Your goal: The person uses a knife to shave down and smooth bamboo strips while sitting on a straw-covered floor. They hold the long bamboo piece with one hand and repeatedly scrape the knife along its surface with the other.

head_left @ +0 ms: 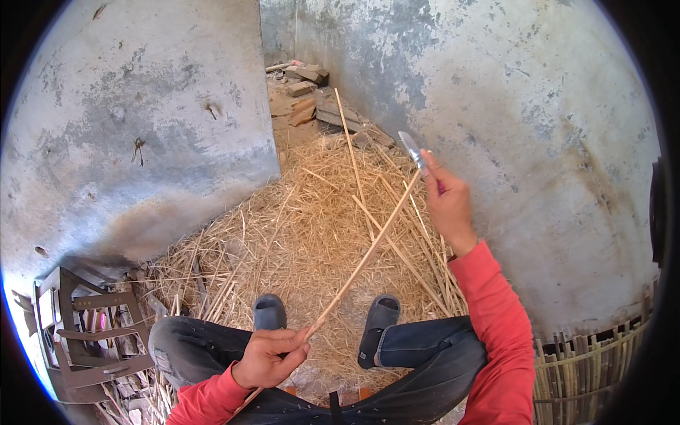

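A long, thin bamboo strip (366, 256) slants up to the right across my lap. My left hand (271, 356) is closed around its lower part, and a short tail of it shows below the wrist. Farther away and to the right, my right hand (448, 205) grips a small knife (411, 149). Its pale metal blade points up and to the left; the fingers mostly hide the handle. The strip's far end meets the knife near the base of the blade. Whether the edge touches the strip, I cannot tell.
Shavings (312, 205) and loose strips (407, 265) cover the floor before my grey slippers (381, 315). Bricks and rubble (304, 78) lie by the far wall. A brown wooden frame (99, 333) stands at left, a slatted bamboo fence (588, 365) at lower right. Bare walls (538, 177) enclose both sides.
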The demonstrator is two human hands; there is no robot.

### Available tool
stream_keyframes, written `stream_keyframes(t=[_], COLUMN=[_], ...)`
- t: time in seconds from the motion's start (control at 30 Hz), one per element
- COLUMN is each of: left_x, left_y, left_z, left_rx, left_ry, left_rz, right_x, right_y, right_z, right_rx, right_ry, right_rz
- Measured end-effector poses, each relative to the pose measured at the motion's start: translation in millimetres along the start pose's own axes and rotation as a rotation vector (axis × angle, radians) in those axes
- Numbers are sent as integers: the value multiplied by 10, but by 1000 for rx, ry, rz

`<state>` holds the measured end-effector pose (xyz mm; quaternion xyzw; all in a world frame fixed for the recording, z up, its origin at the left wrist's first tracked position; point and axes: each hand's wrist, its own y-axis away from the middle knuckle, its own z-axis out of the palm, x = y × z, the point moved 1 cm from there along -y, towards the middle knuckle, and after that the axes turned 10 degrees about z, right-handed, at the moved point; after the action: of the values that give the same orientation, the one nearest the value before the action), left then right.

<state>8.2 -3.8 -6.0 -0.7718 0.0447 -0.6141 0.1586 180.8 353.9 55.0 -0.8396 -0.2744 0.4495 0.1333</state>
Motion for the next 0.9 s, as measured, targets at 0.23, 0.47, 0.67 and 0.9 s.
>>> stream_keyframes(t=[0.23,0.47,0.67,0.9], left_x=[-150,-33,-143,-76], left_y=[98,-17,42,-24], left_z=[-65,-9,-39,-51], left_rx=[72,-14,67,113], left_ry=[-20,-88,-50,-20], left_rz=[-110,58,-86,-88], right_x=[-204,8,-576,-618], right_y=[408,50,1079,893], right_z=[210,-27,449,405], right_rx=[-261,-76,-556,-410], right_ry=[-27,-13,-115,-35], right_rz=[22,97,-119,-213])
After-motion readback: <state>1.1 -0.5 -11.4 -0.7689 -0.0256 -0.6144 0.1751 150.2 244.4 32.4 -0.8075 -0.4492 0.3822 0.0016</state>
